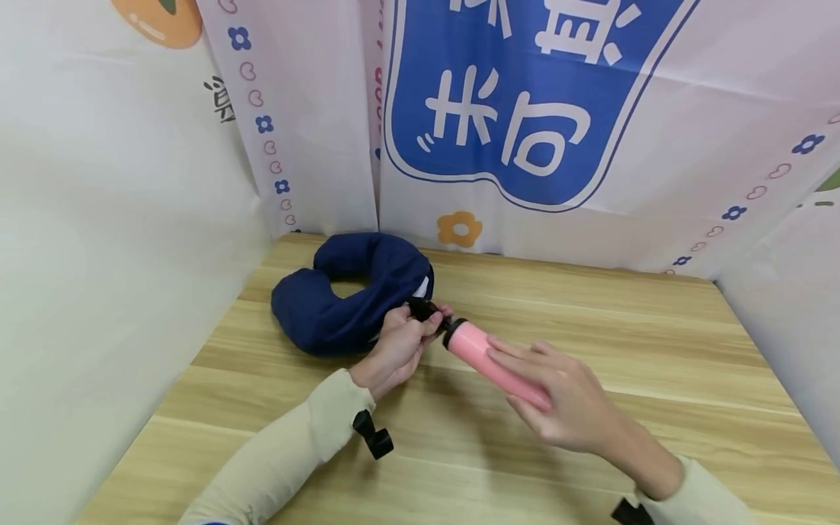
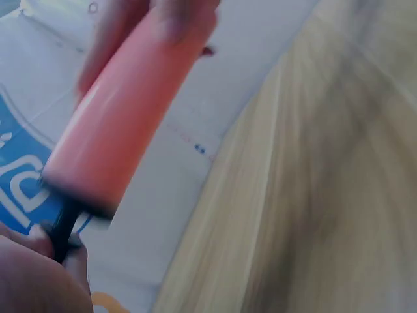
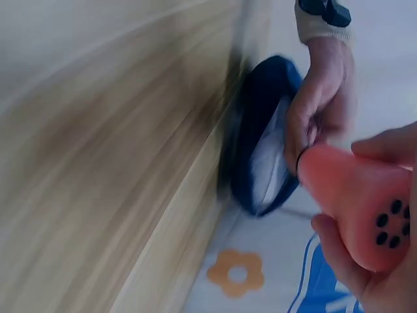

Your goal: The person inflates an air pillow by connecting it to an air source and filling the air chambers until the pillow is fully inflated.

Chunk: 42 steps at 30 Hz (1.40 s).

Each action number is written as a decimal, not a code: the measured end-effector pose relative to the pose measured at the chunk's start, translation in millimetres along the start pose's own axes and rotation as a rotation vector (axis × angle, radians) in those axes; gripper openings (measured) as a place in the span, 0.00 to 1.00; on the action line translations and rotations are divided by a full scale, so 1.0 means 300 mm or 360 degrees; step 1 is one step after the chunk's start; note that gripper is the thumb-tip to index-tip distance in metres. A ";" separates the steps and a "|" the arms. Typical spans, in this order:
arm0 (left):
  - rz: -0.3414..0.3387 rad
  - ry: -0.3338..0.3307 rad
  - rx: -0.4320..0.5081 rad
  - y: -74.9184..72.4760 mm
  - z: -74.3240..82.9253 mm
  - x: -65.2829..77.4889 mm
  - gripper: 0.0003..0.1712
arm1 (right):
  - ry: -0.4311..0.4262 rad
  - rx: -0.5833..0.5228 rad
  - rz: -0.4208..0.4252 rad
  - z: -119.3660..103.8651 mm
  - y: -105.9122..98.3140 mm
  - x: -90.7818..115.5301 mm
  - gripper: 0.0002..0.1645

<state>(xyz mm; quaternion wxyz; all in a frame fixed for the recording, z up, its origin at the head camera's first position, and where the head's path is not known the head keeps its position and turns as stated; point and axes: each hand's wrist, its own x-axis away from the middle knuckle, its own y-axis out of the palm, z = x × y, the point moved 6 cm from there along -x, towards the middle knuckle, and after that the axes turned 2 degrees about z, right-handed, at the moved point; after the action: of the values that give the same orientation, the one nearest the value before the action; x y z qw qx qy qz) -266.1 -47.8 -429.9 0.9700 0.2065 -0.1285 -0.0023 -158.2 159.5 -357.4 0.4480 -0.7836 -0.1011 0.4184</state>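
A navy U-shaped neck pillow (image 1: 354, 306) rests at the back left of the table, its curve toward the hands. At its near right edge, my left hand (image 1: 397, 343) pinches the black nozzle end (image 2: 63, 228) of a pink hand pump (image 1: 499, 364), beside the pillow's opening, where white lining (image 3: 268, 156) shows. My right hand (image 1: 567, 394) grips the pump's pink barrel, thumb on one side and fingers on the other. In the right wrist view, the barrel's rounded end has several dark holes. Whether the nozzle sits inside a valve is hidden by the left fingers.
The wooden tabletop (image 1: 656, 364) runs back to a printed cloth wall (image 1: 328, 146) with a blue sign. White side walls (image 1: 98, 219) close in the left and right. Black camera mounts (image 1: 374, 435) stick out from the wrists.
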 end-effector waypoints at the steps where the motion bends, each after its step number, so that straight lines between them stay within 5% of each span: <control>1: -0.0020 -0.0006 0.0010 0.005 -0.002 -0.006 0.15 | 0.0030 0.0002 -0.0035 0.010 -0.018 0.022 0.40; 8: -0.0029 -0.0030 0.0035 0.000 -0.010 -0.052 0.15 | -0.0071 0.0022 -0.0058 0.027 -0.136 0.134 0.45; 12: 0.0024 -0.0019 0.0081 -0.007 -0.020 -0.076 0.15 | -0.0005 0.0018 -0.0050 0.041 -0.167 0.158 0.44; 21: 0.0121 -0.0050 0.0060 0.021 -0.079 -0.017 0.17 | 0.0040 -0.0049 0.0101 0.024 0.006 0.029 0.36; 26: 0.0060 0.0012 0.0020 0.003 -0.062 -0.014 0.14 | 0.0045 -0.0042 0.0027 0.021 0.048 0.014 0.37; 33: -0.0071 0.0057 0.0034 -0.005 -0.029 -0.038 0.16 | 0.0015 0.0013 -0.0096 0.021 -0.069 0.128 0.43; 39: 0.0027 0.0044 0.0119 -0.040 -0.014 -0.070 0.12 | -0.0054 -0.0005 -0.0058 0.027 -0.159 0.194 0.43; 42: 0.0023 0.0003 0.0119 -0.029 -0.036 -0.061 0.13 | -0.0108 0.0060 0.0019 0.016 -0.149 0.176 0.40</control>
<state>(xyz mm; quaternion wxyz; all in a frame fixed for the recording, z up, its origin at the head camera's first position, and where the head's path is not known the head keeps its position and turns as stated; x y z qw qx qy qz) -280.7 -50.4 -447.6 0.9617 0.2416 -0.1290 0.0097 -118.8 216.4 -353.3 0.4566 -0.7609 -0.1038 0.4493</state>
